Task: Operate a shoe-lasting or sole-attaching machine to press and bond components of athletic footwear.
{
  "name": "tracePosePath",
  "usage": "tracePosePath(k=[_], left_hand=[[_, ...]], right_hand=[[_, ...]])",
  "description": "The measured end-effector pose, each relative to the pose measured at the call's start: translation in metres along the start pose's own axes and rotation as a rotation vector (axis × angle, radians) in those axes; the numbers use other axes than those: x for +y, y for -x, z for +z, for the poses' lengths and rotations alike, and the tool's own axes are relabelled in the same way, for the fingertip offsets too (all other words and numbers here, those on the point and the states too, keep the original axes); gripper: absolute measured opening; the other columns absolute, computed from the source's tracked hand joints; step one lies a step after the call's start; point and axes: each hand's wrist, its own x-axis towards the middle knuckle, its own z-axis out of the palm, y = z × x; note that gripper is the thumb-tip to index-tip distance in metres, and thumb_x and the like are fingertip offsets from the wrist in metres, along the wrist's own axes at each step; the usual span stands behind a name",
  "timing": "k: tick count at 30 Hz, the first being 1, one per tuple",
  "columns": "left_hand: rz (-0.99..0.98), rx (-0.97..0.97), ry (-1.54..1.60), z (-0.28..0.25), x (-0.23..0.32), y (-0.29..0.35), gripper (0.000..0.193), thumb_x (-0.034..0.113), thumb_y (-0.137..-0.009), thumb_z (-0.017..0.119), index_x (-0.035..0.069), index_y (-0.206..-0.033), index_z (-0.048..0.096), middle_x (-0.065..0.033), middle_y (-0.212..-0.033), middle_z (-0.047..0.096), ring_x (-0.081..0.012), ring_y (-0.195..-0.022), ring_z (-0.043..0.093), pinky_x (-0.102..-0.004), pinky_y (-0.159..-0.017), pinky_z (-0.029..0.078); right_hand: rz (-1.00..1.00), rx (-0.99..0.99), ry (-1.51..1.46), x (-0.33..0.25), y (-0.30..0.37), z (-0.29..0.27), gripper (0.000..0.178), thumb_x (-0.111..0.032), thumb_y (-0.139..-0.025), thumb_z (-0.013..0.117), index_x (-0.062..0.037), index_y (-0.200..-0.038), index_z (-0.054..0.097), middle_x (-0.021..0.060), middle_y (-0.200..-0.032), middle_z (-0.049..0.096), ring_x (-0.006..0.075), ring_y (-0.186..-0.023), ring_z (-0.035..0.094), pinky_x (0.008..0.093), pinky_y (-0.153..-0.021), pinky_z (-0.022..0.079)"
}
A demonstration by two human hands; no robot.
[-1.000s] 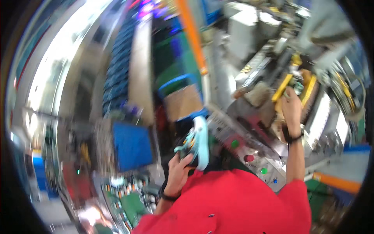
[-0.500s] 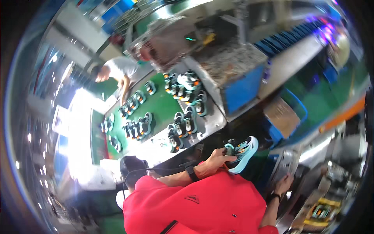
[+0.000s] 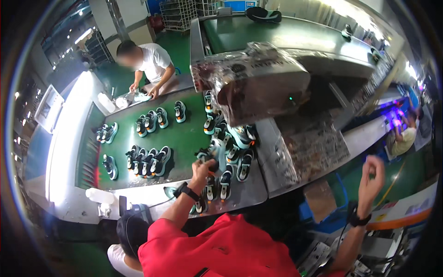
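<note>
My left hand (image 3: 202, 169) grips a dark sneaker with a pale blue sole (image 3: 218, 151), tilted above other shoes on the work table (image 3: 187, 135). Blur softens its outline, and my fingers cover its near end. Close below it stand dark sneakers (image 3: 225, 182) with pale soles and orange marks. Raised on the far right, my right hand (image 3: 372, 179) has its fingers curled in toward the thumb, and I see nothing in it. A black band circles each wrist.
Across the table a person in white (image 3: 156, 64) handles a shoe. Someone in a dark cap (image 3: 131, 231) is close at my lower left. A plastic-wrapped machine (image 3: 263, 85) borders the table's right side. More sneakers (image 3: 148, 161) stand in rows; a white bottle (image 3: 99, 195) lies at the near edge.
My view has swung toward the table. My left hand has carried the sneaker from in front of my body to over the table's shoes. My right hand has risen from the lower right.
</note>
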Motion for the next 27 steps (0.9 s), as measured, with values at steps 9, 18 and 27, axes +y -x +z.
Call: tracePosePath(k=[9, 18, 27], left_hand=[[0.012, 0.227, -0.006, -0.033, 0.009, -0.302, 0.024, 0.015, -0.073, 0.075, -0.002, -0.084, 0.062, -0.0106, -0.071, 0.063, -0.0202, -0.054, 0.061, -0.0315, -0.046, 0.048], [0.253, 0.291, -0.528, -0.015, 0.018, -0.477, 0.058, 0.020, -0.075, 0.062, -0.002, -0.126, 0.043, -0.0270, -0.105, 0.063, -0.0443, -0.101, 0.060, -0.0475, -0.089, 0.048], [0.382, 0.081, -0.508, 0.003, -0.040, -0.479, 0.086, 0.023, -0.083, 0.061, -0.005, -0.147, 0.012, -0.0338, -0.134, 0.044, -0.0460, -0.119, 0.051, -0.0469, -0.101, 0.042]], right_hand=[[-0.547, -0.275, 0.172, -0.129, -0.308, 0.225, 0.050, 0.001, -0.079, 0.065, -0.0054, -0.128, 0.055, 0.0147, -0.126, 0.059, 0.0306, -0.119, 0.054, 0.0379, -0.101, 0.041], [-0.962, -0.353, 0.224, -0.205, -0.454, 0.460, 0.067, -0.015, -0.081, 0.069, -0.0184, -0.142, 0.042, 0.0160, -0.144, 0.044, 0.0361, -0.132, 0.042, 0.0413, -0.109, 0.034], [-0.439, -0.408, 0.595, -0.175, -0.508, 0.492, 0.057, -0.038, -0.084, 0.071, -0.0092, -0.128, 0.050, 0.0169, -0.130, 0.055, 0.0277, -0.123, 0.052, 0.0374, -0.102, 0.039]])
